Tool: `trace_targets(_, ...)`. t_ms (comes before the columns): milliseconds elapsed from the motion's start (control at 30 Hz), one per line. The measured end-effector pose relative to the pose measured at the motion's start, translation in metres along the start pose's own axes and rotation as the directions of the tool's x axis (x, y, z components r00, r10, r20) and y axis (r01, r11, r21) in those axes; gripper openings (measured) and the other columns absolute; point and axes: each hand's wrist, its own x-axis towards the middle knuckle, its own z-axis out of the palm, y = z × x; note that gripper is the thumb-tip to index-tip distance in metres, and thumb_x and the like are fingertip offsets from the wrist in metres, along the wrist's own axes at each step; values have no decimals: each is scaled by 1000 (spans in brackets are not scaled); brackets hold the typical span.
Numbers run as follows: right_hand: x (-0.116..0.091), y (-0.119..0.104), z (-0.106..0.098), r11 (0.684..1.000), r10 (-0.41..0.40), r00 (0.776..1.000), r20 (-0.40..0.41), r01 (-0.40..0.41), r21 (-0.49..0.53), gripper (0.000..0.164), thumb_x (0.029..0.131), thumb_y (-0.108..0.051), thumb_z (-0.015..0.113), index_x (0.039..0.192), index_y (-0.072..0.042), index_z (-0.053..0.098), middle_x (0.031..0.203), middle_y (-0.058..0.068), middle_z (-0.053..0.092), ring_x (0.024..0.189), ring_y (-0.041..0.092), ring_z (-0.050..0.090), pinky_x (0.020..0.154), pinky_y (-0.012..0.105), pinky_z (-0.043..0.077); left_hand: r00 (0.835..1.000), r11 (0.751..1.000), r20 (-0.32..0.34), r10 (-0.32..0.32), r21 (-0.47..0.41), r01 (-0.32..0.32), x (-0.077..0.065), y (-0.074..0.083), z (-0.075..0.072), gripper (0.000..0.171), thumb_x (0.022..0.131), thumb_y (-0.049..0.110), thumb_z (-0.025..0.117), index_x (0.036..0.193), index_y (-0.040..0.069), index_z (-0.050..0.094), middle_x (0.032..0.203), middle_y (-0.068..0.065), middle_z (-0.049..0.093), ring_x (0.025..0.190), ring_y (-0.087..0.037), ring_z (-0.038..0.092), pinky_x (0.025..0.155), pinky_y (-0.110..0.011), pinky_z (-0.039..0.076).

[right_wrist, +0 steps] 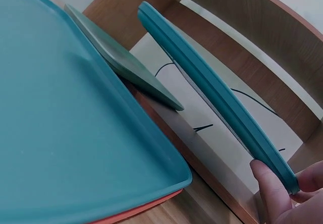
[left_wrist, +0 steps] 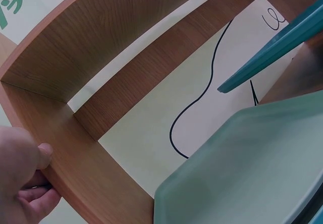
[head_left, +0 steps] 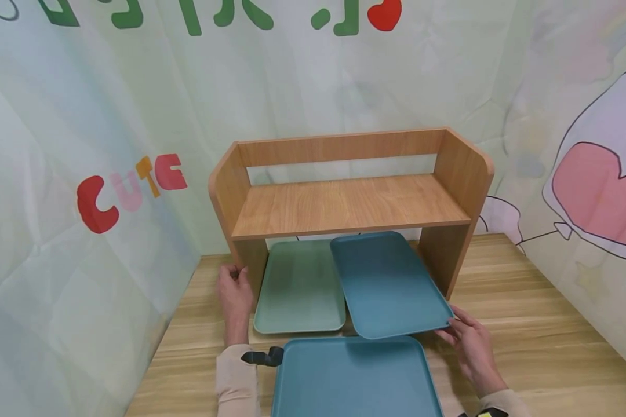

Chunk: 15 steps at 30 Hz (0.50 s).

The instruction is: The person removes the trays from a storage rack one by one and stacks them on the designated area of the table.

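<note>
My right hand (head_left: 472, 341) pinches the near right corner of a blue tray (head_left: 391, 284), thumb on one face and fingers on the other. That tray is tilted and raised, its far end under the board of a wooden desktop shelf (head_left: 349, 202). At the shelf's left side panel, my left hand (head_left: 235, 292) grips the front edge; in the left wrist view the thumb lies against the wood with fingers curled beside it. A pale green tray (head_left: 302, 289) lies inside the lower bay on the left, partly overlapped by the raised blue tray.
Another blue tray (head_left: 355, 376) lies in front of the shelf, with the red rim of a tray (right_wrist: 136, 211) showing beneath it in the right wrist view. The wooden table (head_left: 542, 324) meets printed cloth walls (head_left: 313, 87) at the back and sides.
</note>
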Motion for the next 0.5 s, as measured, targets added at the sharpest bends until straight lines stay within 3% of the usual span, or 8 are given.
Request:
trace_targets(300,-1,1,1,1000,-13,1000,19,13,-7,49,98,-1,39,146,4,29,91,-12,63,89,3,65,82,24,55,1000,1000,4,-8,4,8,0,1,0,18,97,9,51,108,-6,47,108,-24,55,100,-36,55,86,-48,47)
trace_targets(367,-1,1,1,1000,-12,1000,20,12,2,42,99,-1,40,141,-7,41,91,-12,64,87,4,65,80,24,55,1000,1000,2,-6,6,6,0,1,0,18,97,9,51,107,-6,47,107,-24,56,100,-36,55,86,-48,47)
trace_targets(500,-1,1,1,1000,-8,1000,17,8,-12,37,99,-2,41,133,-11,48,90,-11,65,84,6,64,79,23,55,1000,1000,5,-3,6,3,0,0,-1,18,98,9,50,108,-6,47,107,-24,56,100,-36,54,86,-48,46)
